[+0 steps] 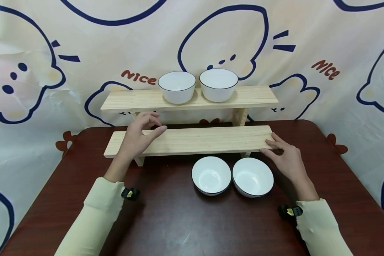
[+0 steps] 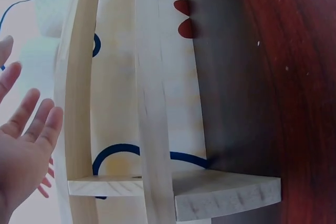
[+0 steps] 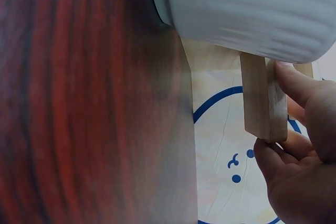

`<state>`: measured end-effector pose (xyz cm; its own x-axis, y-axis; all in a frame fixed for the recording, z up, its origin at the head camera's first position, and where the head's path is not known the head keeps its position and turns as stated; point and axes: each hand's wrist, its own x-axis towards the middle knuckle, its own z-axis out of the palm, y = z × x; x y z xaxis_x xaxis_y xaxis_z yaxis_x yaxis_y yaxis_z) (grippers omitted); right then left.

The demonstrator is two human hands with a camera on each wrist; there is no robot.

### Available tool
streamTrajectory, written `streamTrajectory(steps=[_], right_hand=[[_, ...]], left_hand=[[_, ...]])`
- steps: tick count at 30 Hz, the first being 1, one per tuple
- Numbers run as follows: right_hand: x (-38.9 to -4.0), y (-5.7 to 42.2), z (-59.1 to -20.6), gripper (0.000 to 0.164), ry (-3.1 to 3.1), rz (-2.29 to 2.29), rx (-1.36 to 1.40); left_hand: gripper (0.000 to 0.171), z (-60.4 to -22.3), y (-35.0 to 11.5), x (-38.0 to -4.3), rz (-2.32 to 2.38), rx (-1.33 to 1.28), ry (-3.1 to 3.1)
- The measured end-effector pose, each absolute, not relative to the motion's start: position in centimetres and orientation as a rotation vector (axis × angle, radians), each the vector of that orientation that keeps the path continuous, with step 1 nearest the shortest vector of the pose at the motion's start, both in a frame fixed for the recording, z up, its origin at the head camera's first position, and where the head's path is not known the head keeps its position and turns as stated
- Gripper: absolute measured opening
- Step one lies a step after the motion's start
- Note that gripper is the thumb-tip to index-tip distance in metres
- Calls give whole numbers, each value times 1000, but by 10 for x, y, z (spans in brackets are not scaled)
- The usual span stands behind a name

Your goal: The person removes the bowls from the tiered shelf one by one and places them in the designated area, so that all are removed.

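A two-tier light wooden shelf (image 1: 192, 140) stands at the back of the table. My right hand (image 1: 286, 156) grips the right end of its lower board; in the right wrist view, the thumb lies at the front edge and fingertips touch the board's end (image 3: 265, 98). Above the left part of that lower board hovers my left hand (image 1: 140, 133), fingers loosely bent and holding nothing. Two white bowls with dark rims, a left one (image 1: 177, 87) and a right one (image 1: 218, 85), sit side by side on the upper board (image 1: 131, 99).
On the dark red-brown table (image 1: 166, 220), in front of the shelf, are two more white bowls, one on the left (image 1: 211, 176) and one on the right (image 1: 252, 177), close together. Behind everything hangs a cream cloth (image 1: 115, 46) with blue cartoon outlines.
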<state>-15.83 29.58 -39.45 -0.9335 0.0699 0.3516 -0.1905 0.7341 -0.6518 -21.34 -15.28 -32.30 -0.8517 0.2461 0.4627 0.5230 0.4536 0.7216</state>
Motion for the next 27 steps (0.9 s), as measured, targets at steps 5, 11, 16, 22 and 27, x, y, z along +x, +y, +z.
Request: streamTrajectory(steps=[5,11,16,22,27], right_hand=[[-159,296,-395,48,-2581,1021,95],[-159,296,-396,48,-2578,1026,96],[-159,296,-397,48,-2572,1023,98],[-159,296,-397,48,-2571,1024,90],[-159,296,-397,48,-2569,1021,98]], left_hand=[[19,-318,-154,-220,-1354,-641,-2422],[22,-312,-155,-230,-1347,-606,-2387],[22,-306,-154,-236,-1349,-609,-2354],[25,-305,-152,-242,-1366,-564,-2365],[28,-304,-149,-246,-1523,-544,-2291]])
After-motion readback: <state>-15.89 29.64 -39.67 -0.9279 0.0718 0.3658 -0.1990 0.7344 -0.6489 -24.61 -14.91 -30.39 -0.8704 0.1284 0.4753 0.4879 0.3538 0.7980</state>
